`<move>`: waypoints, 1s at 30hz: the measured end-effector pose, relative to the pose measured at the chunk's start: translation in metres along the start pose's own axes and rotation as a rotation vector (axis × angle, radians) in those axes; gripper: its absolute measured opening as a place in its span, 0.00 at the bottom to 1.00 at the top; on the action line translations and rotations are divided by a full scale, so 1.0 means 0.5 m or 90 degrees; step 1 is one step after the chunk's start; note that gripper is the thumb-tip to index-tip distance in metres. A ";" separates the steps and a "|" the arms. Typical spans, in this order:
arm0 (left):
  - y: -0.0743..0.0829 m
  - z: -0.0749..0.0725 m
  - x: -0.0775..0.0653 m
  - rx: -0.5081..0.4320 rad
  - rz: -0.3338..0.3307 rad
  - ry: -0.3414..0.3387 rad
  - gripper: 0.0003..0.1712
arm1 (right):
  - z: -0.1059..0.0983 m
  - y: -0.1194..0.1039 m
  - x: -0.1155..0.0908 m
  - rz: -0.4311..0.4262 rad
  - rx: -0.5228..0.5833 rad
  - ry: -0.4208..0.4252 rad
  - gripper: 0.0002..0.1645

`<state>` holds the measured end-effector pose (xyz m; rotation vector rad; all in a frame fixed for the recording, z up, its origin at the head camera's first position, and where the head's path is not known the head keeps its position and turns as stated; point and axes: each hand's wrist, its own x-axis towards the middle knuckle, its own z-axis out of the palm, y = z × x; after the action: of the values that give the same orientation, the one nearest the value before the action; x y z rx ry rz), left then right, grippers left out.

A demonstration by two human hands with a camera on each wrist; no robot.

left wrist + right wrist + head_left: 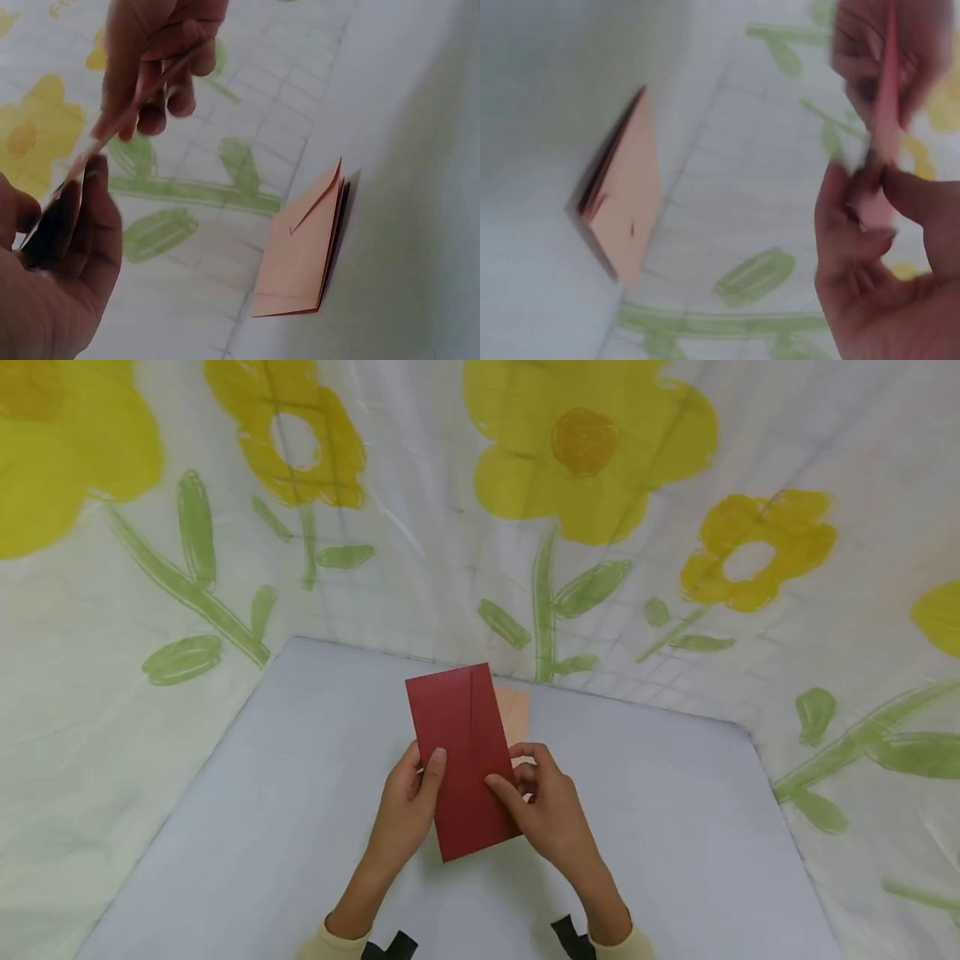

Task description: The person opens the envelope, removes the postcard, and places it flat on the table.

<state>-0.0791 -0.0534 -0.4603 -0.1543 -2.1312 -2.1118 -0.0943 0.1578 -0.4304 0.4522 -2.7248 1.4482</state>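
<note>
Head view: the left hand (405,810) and right hand (553,814) grip the red envelope (463,743) between them, lifted off the white table (300,760). It slants, its top leaning left, and seems to reach up to the table's far edge; a thin line runs down its face from the top, right of the middle. The left thumb lies on the face by the left side, fingers behind; the right thumb presses the face at the right side, fingers curled behind. The wrist views, blurred at the hands, show the red envelope nearly edge-on, pinched by both. Behind it on the table, close to the far edge, lies a peach envelope (300,247), touched by neither hand, a darker layer showing along one side. Cloth (420,568) with yellow flowers (517,477) hangs beyond the table's far corners. Cream sleeves (333,943) end at the wrists.
</note>
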 end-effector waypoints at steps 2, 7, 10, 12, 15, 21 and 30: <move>0.007 0.016 -0.006 -0.010 0.050 0.021 0.13 | 0.014 -0.011 -0.022 -0.074 -0.097 0.070 0.37; 0.023 0.045 -0.017 0.054 0.124 0.037 0.08 | 0.025 -0.023 -0.056 -0.163 -0.256 0.187 0.45; 0.024 0.054 -0.021 0.067 0.153 0.007 0.07 | 0.021 -0.020 -0.065 -0.167 -0.280 0.208 0.44; 0.024 0.059 -0.023 0.066 0.166 -0.013 0.07 | 0.017 -0.017 -0.072 -0.162 -0.278 0.213 0.42; 0.027 0.064 -0.024 0.061 0.169 -0.028 0.06 | 0.006 -0.013 -0.089 -0.139 -0.244 0.213 0.38; 0.034 0.056 -0.023 0.033 0.148 -0.011 0.06 | -0.023 -0.006 -0.102 -0.139 -0.164 0.258 0.27; 0.045 0.049 -0.031 -0.034 0.114 -0.069 0.12 | -0.043 0.004 -0.097 -0.159 -0.132 0.270 0.13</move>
<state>-0.0606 -0.0283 -0.4411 -0.4567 -2.0326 -2.1001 -0.0510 0.1882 -0.4276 0.4022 -2.3494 1.0458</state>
